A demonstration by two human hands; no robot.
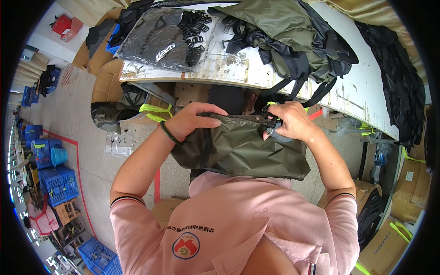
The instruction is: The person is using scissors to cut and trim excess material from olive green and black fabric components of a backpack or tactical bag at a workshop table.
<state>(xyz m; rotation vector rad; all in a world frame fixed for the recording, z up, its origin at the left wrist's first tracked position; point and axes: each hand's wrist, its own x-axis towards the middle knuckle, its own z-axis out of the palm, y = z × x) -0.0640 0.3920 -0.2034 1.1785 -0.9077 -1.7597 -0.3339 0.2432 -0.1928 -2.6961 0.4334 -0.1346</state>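
Note:
An olive-green fabric bag (pixel 261 153) hangs in front of my chest, its dark upper edge stretched between my two hands. My left hand (pixel 192 121) is closed on the left part of that edge, thumb on top. At the right end, my right hand (pixel 293 120) pinches the edge together with small black and grey pieces, perhaps a buckle or strap end; the fingers partly hide them. Just beyond the hands, black straps (pixel 316 94) dangle over the table's front edge from a pile of olive and black bags (pixel 286 27).
On the white worktable (pixel 229 73) lies a clear plastic bag (pixel 156 46) beside loose black buckles (pixel 195 36). Dark fabric (pixel 389 68) covers the table's right end. Cardboard boxes (pixel 410 188) stand at right; blue crates (pixel 59 185) line the left floor.

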